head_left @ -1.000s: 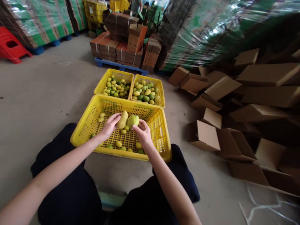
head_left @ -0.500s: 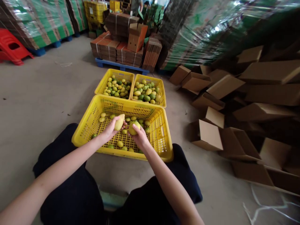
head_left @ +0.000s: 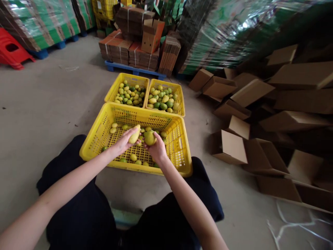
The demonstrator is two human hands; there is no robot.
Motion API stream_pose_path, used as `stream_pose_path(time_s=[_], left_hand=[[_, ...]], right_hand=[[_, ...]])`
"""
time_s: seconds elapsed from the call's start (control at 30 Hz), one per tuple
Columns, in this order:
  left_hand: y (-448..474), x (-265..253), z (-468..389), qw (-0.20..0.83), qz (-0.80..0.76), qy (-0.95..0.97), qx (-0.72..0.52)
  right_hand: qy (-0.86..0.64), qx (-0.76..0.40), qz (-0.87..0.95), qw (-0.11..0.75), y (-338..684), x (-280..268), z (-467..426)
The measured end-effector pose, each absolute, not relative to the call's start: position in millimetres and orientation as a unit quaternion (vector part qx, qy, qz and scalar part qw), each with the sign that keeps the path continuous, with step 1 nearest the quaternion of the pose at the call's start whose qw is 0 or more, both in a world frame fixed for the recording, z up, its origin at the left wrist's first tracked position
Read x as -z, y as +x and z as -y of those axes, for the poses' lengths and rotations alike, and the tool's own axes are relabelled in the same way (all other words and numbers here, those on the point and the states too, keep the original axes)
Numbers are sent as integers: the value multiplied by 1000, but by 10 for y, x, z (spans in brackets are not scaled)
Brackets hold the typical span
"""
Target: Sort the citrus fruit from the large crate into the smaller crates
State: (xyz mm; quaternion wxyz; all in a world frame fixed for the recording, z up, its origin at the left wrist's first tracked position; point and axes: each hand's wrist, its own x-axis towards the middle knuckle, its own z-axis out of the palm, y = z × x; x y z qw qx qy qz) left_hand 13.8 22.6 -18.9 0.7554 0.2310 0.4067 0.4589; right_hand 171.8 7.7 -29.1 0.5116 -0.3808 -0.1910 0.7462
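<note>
My left hand (head_left: 124, 143) is closed around a yellow lemon (head_left: 134, 135) with a pointed end. Beside it, my right hand (head_left: 157, 150) grips a greener, rounder lemon (head_left: 150, 138). Both hands are held above a large yellow plastic crate (head_left: 100, 130) with slatted walls, between my knees. Several yellow and green lemons (head_left: 133, 157) lie scattered on the crate's floor, some of them hidden behind my hands.
Two smaller yellow crates (head_left: 110, 91) of lemons stand just beyond. Behind them, a blue pallet (head_left: 122, 68) carries bundled flat cartons (head_left: 116, 48). Open cardboard boxes (head_left: 234, 147) are heaped on the right. A red stool (head_left: 11, 52) stands at far left.
Both hands have shifted slightly to the right, each still holding its lemon. The lemon in my right hand has turned, showing more green. The view has tipped down a little.
</note>
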Motion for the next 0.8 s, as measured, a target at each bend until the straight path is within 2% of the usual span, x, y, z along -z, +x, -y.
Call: stream_pose_path(time_s=[0.1, 0.37, 0.53, 0.8], left_hand=[[148, 197, -202, 746, -415, 228, -469], [145, 111, -272, 789, -434, 62, -431], [106, 176, -302, 801, -438, 102, -395], [103, 330, -313, 817, -407, 160, -377]], right_hand=[[-358, -749, 208, 517, 1693, 265, -62], [-339, -771, 193, 504, 1755, 248, -64], [-398, -769, 222, 447, 1772, 228, -64], [-437, -767, 239, 406, 1750, 271, -78]])
